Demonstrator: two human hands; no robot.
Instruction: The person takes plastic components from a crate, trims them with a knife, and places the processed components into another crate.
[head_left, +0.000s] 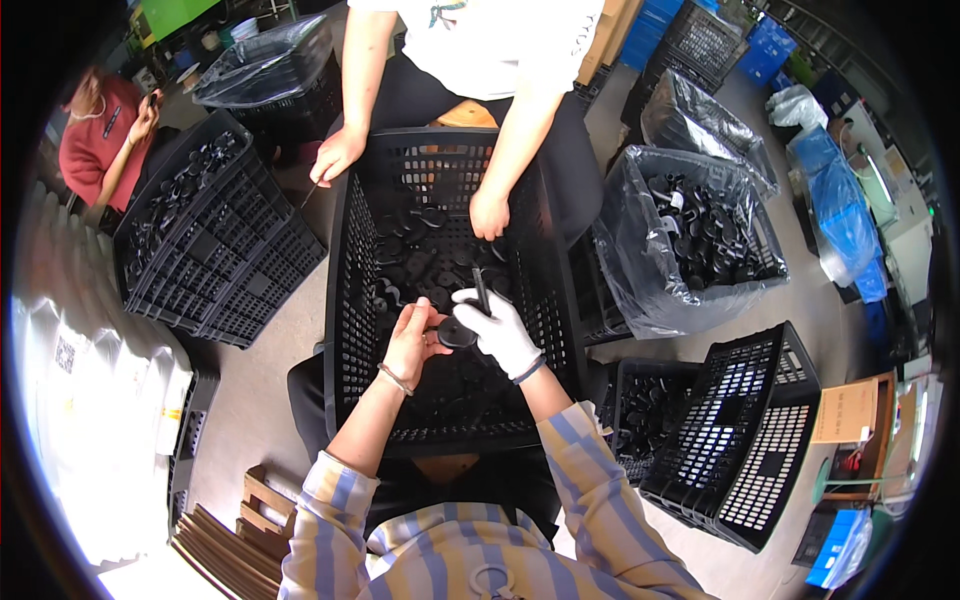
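My bare left hand [408, 345] pinches a round black part [457, 334] shaped like a small disc, over the middle of a large black plastic crate [348, 335]. Close beside it, my right hand [505, 338], in a white glove, is closed around a slim dark tool [480, 288] that points up and away from me. Its working end is too small to make out. Many similar black parts [408, 225] lie loose in the crate under both hands.
Opposite sits a person in a white shirt, one hand [489, 214] inside the crate, the other [338, 156] at its far left. A lined crate [640, 275] of black parts stands right, stacked crates [745, 435] lower right, another filled crate [225, 265] left, near a person in red [95, 150].
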